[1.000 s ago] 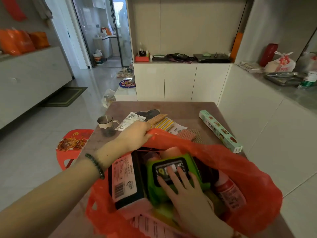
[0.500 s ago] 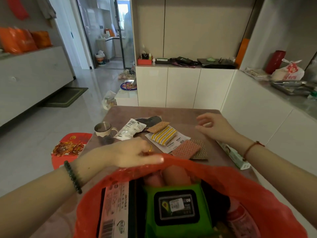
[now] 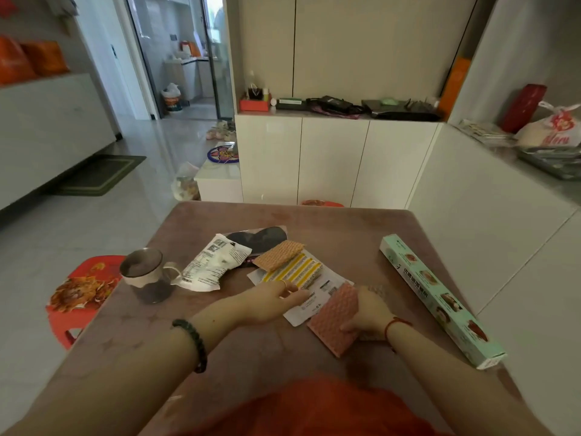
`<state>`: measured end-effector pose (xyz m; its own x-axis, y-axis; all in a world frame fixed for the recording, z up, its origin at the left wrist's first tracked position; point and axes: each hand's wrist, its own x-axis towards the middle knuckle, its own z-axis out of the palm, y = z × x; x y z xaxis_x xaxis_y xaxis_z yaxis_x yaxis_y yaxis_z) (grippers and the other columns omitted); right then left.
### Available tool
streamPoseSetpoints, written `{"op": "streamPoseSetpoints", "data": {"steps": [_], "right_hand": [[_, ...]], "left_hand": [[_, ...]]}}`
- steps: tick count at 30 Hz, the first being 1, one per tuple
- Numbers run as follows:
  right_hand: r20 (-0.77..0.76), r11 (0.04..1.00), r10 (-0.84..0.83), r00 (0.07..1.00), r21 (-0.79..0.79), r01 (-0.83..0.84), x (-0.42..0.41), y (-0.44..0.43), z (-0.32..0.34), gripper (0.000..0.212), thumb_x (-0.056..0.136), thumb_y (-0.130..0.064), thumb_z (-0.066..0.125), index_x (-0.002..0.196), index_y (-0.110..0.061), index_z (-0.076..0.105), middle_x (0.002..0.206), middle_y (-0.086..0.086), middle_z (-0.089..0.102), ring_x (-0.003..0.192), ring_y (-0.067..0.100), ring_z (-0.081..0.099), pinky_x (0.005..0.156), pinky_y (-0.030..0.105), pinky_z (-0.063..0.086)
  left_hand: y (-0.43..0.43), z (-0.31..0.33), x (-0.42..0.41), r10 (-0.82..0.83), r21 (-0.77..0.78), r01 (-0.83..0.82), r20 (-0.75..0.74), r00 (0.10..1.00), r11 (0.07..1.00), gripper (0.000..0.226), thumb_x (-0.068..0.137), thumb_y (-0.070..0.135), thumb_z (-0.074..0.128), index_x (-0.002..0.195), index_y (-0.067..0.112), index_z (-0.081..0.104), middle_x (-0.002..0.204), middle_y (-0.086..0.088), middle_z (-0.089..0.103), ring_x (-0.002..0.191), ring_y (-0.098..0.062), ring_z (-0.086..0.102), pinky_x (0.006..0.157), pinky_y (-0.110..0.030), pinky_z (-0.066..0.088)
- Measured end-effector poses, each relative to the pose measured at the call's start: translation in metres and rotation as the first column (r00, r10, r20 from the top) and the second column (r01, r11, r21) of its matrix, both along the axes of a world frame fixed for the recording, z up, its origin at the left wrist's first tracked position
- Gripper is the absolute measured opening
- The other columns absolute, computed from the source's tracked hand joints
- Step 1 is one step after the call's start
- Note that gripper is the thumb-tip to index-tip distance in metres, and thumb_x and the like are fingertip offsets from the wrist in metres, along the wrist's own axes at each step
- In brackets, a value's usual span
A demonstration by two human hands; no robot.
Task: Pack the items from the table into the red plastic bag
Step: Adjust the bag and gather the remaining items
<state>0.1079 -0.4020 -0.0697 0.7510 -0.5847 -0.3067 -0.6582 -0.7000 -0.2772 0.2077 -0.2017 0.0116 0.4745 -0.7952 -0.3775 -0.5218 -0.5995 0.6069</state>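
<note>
The red plastic bag [image 3: 317,407] lies blurred at the bottom edge of the view, its contents hidden. My right hand [image 3: 369,311] grips a pink waffle-textured cloth [image 3: 334,319] and tilts it up off the brown table [image 3: 330,221]. My left hand [image 3: 270,298] rests with its fingers on a white paper card [image 3: 317,297], next to a yellow striped cloth [image 3: 292,272] and an orange cloth [image 3: 278,254]. A white printed packet [image 3: 212,265] and a dark packet [image 3: 262,236] lie further left. A long mint-green box [image 3: 437,297] lies at the table's right side.
A metal mug [image 3: 146,275] stands at the table's left edge. A red stool [image 3: 81,291] sits on the floor to the left. White cabinets [image 3: 333,158] run behind the table and along the right wall.
My left hand has let go of the bag's rim and reached forward to the paper card. My right hand came back from the far side and took hold of the pink cloth. The view rose off the bag.
</note>
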Motion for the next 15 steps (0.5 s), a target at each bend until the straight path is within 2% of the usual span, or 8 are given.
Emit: {"op": "streamPoseSetpoints", "data": {"steps": [2,4,6,8,9,11,13,15], "right_hand": [[0.079,0.989,-0.001,0.997,0.145,-0.010,0.001,-0.005,0.009,0.061,0.060,-0.031,0.084,0.111,-0.011,0.058,0.115,0.006,0.064,0.106,0.021,0.059,0.091,0.030,0.048],[0.160,0.941,0.059,0.985,0.321,-0.108,-0.001,-0.001,0.031,0.041,0.067,-0.023,0.081,0.100,-0.014,0.058,0.100,-0.001,0.065,0.093,0.016,0.062,0.082,0.027,0.053],[0.259,0.861,0.132,0.957,0.448,-0.240,-0.002,0.007,0.055,0.032,0.073,-0.018,0.077,0.098,-0.018,0.058,0.089,-0.011,0.062,0.083,0.005,0.061,0.071,0.016,0.053],[0.373,0.831,0.076,0.925,0.489,-0.266,0.002,0.008,0.064,0.029,0.079,-0.021,0.071,0.105,-0.021,0.059,0.096,-0.012,0.060,0.087,0.001,0.058,0.068,0.011,0.050],[0.433,0.828,-0.040,0.901,0.519,-0.213,0.005,0.001,0.061,0.031,0.083,-0.023,0.067,0.112,-0.019,0.058,0.104,-0.007,0.060,0.093,0.005,0.057,0.073,0.014,0.050],[0.433,0.831,-0.360,0.827,0.552,0.073,0.008,-0.019,0.043,0.043,0.087,-0.026,0.062,0.126,-0.011,0.051,0.124,0.008,0.056,0.107,0.020,0.056,0.088,0.032,0.051],[0.252,0.879,-0.433,0.866,0.332,0.343,0.001,-0.032,0.017,0.068,0.082,-0.032,0.066,0.136,-0.004,0.035,0.137,0.018,0.043,0.123,0.032,0.045,0.103,0.044,0.040],[0.062,0.899,-0.421,0.905,0.158,0.408,-0.011,-0.031,-0.009,0.087,0.076,-0.038,0.072,0.138,0.001,0.026,0.140,0.021,0.037,0.130,0.035,0.037,0.108,0.042,0.034]], "left_hand": [[-0.013,-0.015,-0.001,0.012,-0.023,-0.014,-0.082,0.997,1.000,0.069,0.089,0.052,0.043,0.144,0.013,0.026,0.150,-0.002,0.035,0.134,-0.019,0.038,0.109,-0.030,0.033],[-0.023,-0.027,-0.003,0.023,-0.054,-0.032,-0.154,0.988,0.998,0.083,0.085,0.047,0.055,0.148,0.013,0.012,0.155,-0.002,0.021,0.141,-0.020,0.026,0.111,-0.030,0.027],[-0.029,-0.037,-0.004,0.092,-0.087,-0.119,-0.271,0.958,0.989,0.086,0.079,0.043,0.066,0.146,0.014,0.020,0.151,-0.006,0.031,0.136,-0.022,0.036,0.109,-0.032,0.036],[-0.033,-0.043,-0.005,0.178,-0.123,-0.243,-0.391,0.903,0.962,0.065,0.078,0.038,0.069,0.133,0.013,0.044,0.133,-0.007,0.054,0.117,-0.022,0.056,0.099,-0.036,0.048],[-0.033,-0.045,-0.005,0.216,-0.137,-0.305,-0.449,0.867,0.942,0.056,0.079,0.034,0.069,0.127,0.012,0.051,0.125,-0.007,0.061,0.110,-0.021,0.060,0.096,-0.036,0.051],[-0.031,-0.051,-0.001,0.300,-0.134,-0.431,-0.539,0.787,0.892,0.053,0.079,0.031,0.069,0.125,0.010,0.053,0.118,-0.007,0.063,0.106,-0.022,0.062,0.096,-0.038,0.051],[-0.025,-0.056,0.005,0.363,-0.129,-0.537,-0.605,0.709,0.834,0.059,0.077,0.030,0.071,0.127,0.007,0.051,0.123,-0.010,0.062,0.109,-0.026,0.061,0.098,-0.042,0.049],[-0.019,-0.057,0.010,0.403,-0.112,-0.630,-0.680,0.612,0.768,0.056,0.079,0.023,0.070,0.127,0.004,0.050,0.125,-0.013,0.060,0.107,-0.027,0.061,0.095,-0.039,0.050]]}}
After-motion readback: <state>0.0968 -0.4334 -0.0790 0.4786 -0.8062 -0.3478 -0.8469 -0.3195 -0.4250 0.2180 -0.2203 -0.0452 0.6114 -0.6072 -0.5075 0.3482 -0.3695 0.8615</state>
